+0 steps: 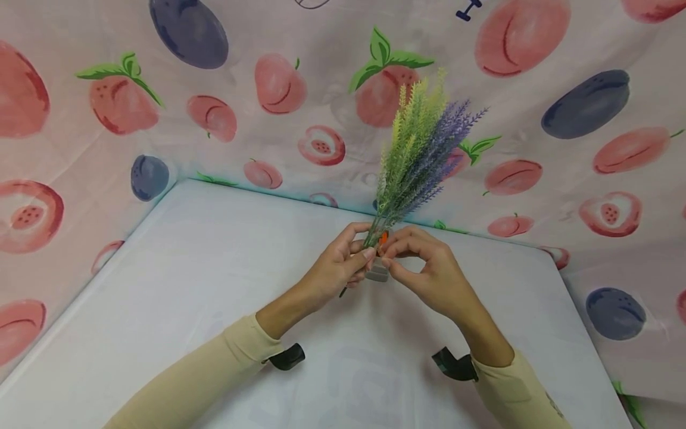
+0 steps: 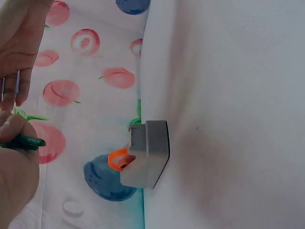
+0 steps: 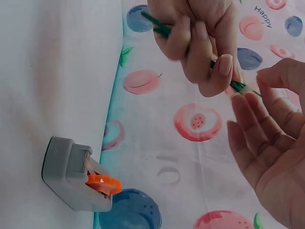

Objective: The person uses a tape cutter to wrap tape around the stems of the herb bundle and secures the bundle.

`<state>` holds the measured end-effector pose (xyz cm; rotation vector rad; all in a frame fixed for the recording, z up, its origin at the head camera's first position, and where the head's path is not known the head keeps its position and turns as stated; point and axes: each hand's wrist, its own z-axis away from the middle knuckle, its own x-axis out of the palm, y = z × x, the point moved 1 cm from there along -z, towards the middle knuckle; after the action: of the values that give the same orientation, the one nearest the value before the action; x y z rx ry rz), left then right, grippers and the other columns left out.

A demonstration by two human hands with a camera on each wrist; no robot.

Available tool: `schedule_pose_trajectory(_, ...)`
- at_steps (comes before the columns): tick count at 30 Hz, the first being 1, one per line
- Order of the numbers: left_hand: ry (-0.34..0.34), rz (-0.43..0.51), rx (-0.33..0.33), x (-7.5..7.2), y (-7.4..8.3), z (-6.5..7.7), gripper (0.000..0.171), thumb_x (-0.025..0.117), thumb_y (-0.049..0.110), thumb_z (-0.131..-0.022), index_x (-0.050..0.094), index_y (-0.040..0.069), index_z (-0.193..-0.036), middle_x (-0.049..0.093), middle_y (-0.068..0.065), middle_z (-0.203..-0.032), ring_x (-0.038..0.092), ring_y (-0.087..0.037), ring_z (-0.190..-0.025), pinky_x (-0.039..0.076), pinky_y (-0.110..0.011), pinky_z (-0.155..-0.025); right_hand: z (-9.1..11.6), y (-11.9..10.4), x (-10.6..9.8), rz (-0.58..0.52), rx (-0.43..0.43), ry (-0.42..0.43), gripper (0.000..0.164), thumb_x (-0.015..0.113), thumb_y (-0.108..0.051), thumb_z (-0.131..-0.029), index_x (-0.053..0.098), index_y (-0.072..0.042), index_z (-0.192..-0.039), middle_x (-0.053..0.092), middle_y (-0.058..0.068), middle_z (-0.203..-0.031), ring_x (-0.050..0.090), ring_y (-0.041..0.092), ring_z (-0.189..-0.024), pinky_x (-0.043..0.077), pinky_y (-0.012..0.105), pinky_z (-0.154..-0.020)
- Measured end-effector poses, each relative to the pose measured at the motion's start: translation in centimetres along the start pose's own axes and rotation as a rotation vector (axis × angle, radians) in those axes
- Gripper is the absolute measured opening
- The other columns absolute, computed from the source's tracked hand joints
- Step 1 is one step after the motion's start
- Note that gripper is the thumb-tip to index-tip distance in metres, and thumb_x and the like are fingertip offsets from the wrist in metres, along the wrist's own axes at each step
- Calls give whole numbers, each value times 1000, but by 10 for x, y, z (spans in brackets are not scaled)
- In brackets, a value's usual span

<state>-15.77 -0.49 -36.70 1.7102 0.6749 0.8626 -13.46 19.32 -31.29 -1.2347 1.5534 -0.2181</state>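
My left hand [image 1: 343, 262] grips the green stems [image 3: 164, 29] of a bunch of artificial lavender, with yellow-green sprigs [image 1: 412, 125] and purple sprigs [image 1: 442, 152] fanning upward. The lower stem ends poke out below its fingers. Close to the stems on the right is my right hand [image 1: 429, 265], fingers curved, fingertips at the stems just above the left hand. Something pale and translucent shows at those fingertips in the right wrist view; whether the right hand pinches it is unclear. Behind both hands stands a grey tape dispenser [image 3: 64, 176] with an orange wheel [image 3: 107, 183].
A white-covered table [image 1: 177, 286] lies under the hands. Behind it hangs a pink cloth [image 1: 241, 77] printed with peaches and plums. Dark curved pieces [image 1: 287, 357] stick out from the cuffs at both wrists.
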Motion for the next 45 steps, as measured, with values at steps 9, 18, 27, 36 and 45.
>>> schedule_pose_trajectory(9,-30,186,-82,1,9,2,42,32,22,-112,44,1,-147,49,-5,-97,42,-14,-78,37,-26,-72,-3,1,-2,-26,-36,36,12,73,-8,-94,71,-19,-97,63,0,-121,63,15,-108,54,27,-92)
schedule_pose_trajectory(18,36,203,-90,4,8,2,36,37,16,-112,50,-13,-130,53,-1,-98,47,-15,-89,41,-28,-80,-3,-3,-1,-27,-53,49,13,73,-6,-93,72,-18,-99,62,-1,-125,63,14,-107,53,28,-93)
schedule_pose_trajectory(27,106,-3,-33,4,7,3,40,55,14,-106,56,9,-146,62,-2,-95,59,-14,-76,48,-28,-80,-6,-6,4,-59,-67,70,15,75,-3,-91,72,-17,-97,59,3,-116,62,16,-105,55,29,-93)
schedule_pose_trajectory(36,141,-78,85,9,3,3,40,61,12,-102,60,8,-142,58,-6,-107,53,-14,-63,46,-25,-60,-7,-4,11,-65,-45,150,12,75,-4,-92,73,-15,-96,55,2,-107,60,16,-100,56,31,-91)
schedule_pose_trajectory(45,198,-213,190,10,4,2,31,63,10,-101,67,8,-132,56,-7,-101,53,-16,-65,45,-24,-60,-8,-5,11,-113,-31,243,15,78,0,-86,73,-7,-99,67,5,-105,65,20,-103,57,32,-90)
